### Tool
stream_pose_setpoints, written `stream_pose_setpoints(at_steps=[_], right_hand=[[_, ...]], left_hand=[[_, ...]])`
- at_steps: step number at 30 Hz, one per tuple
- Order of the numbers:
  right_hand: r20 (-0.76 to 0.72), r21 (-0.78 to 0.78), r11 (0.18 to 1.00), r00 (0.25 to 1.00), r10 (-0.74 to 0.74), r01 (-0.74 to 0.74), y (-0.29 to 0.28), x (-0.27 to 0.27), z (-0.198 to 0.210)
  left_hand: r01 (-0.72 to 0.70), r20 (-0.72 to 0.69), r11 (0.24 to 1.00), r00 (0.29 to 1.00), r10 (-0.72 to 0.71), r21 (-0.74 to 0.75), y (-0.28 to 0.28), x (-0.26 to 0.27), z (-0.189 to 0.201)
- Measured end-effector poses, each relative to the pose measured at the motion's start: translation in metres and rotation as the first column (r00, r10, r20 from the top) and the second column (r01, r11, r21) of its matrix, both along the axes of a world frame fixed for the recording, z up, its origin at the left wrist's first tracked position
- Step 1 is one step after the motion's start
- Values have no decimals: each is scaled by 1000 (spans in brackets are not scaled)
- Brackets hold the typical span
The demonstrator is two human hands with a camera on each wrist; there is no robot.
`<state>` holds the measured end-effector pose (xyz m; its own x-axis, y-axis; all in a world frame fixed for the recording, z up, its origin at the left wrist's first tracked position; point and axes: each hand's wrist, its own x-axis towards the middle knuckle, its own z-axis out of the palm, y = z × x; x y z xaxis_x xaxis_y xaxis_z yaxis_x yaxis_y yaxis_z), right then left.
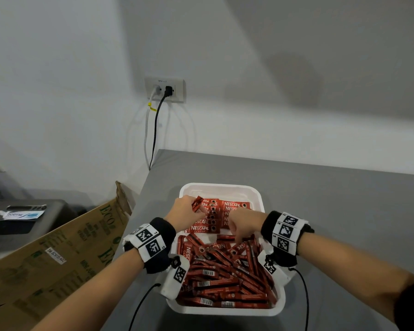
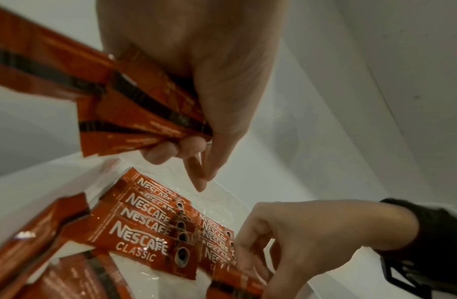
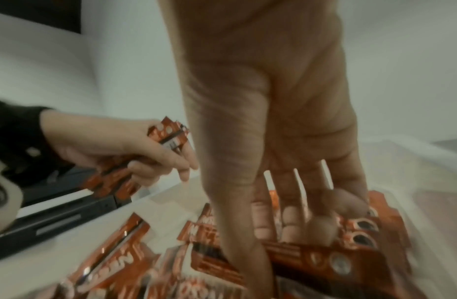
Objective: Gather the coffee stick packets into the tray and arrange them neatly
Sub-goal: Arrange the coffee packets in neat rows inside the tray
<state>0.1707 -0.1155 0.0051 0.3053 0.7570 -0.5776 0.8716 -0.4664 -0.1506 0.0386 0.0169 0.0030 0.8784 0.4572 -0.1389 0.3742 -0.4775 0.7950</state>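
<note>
Sitting near the front of a grey countertop [image 1: 332, 187], a white rectangular foam tray [image 1: 221, 187] holds nearly all the red foil coffee stick packets: two tidy, overlapping rows of label-up sticks [image 2: 150, 228] lie flat at its far end, while a loose, criss-crossed heap of packets [image 1: 225, 275] fills the near half. A brown printed cardboard box [image 1: 65, 254] leans beside the counter's left edge.

The left hand [image 1: 184, 212] hovers over the far-left corner of the tray, fingers and thumb curled round a small fanned bunch of sticks [image 2: 135, 113], gripped near one end. The right hand [image 1: 243, 224] reaches down where the rows meet the heap, its fingers bent onto a single stick [image 2: 237, 283]; the wrist view is blurred, and whether the pinch has closed cannot be told.

By appearance the packets are very light, thin and pliable, with a slick foil skin that would let stacked ones slide apart. They are likely sturdy enough for firm fingers, though a hard squeeze could crease them. Taking each stick across its narrow width near the middle, or squaring a bunch by its ends, looks the surest hold.
</note>
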Motion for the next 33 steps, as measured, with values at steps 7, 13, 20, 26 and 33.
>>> stream_pose_setpoints(at_steps=[7, 13, 20, 26, 33], right_hand=[[84, 474, 880, 996, -1, -39, -4, -8, 26], [-108, 500, 865, 994, 14, 42, -12, -4, 23], [-295, 496, 836, 951, -94, 236, -18, 19, 18], [-287, 488, 851, 956, -56, 196, -21, 19, 11], [-269, 722, 589, 932, -245, 363, -13, 15, 10]], left_hand=[[-27, 3, 979, 1000, 28, -201, -13, 1, 10], [-18, 29, 984, 999, 23, -175, -10, 2, 13], [-21, 86, 999, 996, 24, -30, -10, 2, 11], [49, 60, 999, 997, -49, 0, -13, 3, 6], [-89, 97, 996, 991, 90, -13, -16, 11, 8]])
